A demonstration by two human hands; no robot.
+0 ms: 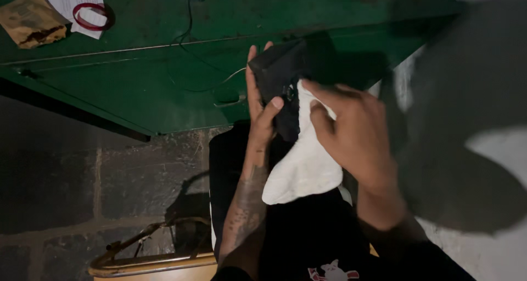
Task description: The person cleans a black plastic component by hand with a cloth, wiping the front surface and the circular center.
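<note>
At the far left of my view a crumpled brown paper (30, 20) lies on the green table (137, 88), with a white sheet (77, 1) just beside it and a red ring (90, 15) resting on that sheet. A thin black cable (189, 36) runs down across the tabletop toward the middle. Below the table edge I see a dark block wall (82, 176), and near the bottom a curved wooden chair frame (148, 259).

Moving to the centre, my left hand (261, 108) is closed around a small black box-like object (282, 80), fingers behind it and the thumb pressed on its front face. The object is held upright just off the near edge of the table, over my lap.

Right of that, my right hand (351, 135) grips a white cloth (304, 160) and presses its upper end against the black object; the rest of the cloth hangs down between my forearms. The far right of the view is a dim, blurred grey area I cannot make out.
</note>
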